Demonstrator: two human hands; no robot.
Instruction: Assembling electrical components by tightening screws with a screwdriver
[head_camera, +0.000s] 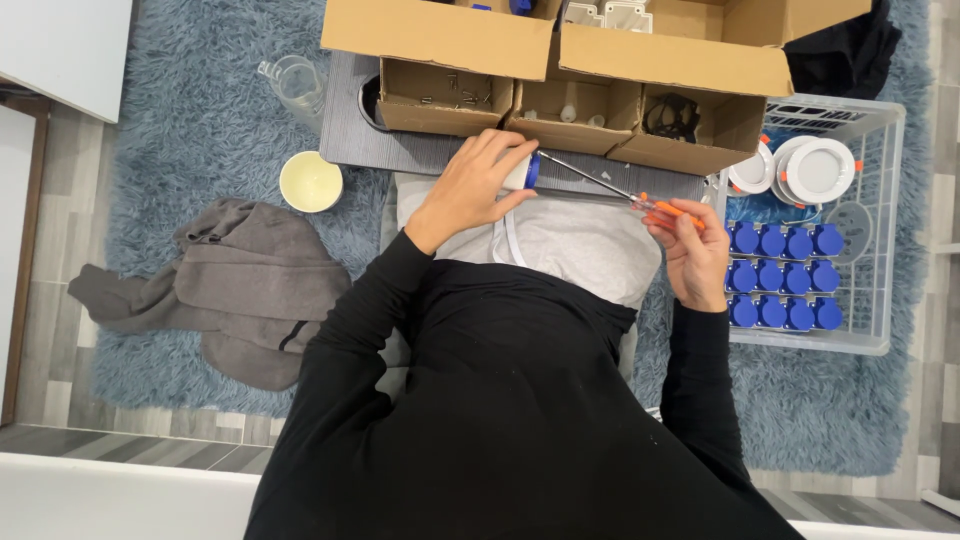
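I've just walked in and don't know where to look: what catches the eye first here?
At the centre, the left hand grips a small white and blue part while the right hand holds an orange-handled screwdriver with its tip at that part. On the right, a white basket holds rows of blue caps. Open cardboard boxes sit ahead, on a shaggy blue rug.

Grey garment (225, 290) and yellow cup (311, 182) on rug (200, 110).

The screwdriver (668, 208) has an orange handle. The part (522, 171) is white with a blue end. Blue caps (785, 240) fill the white basket (885, 215). The rug (190, 110) is shaggy blue-grey, the garment (235, 285) grey, the boxes (560, 50) brown.
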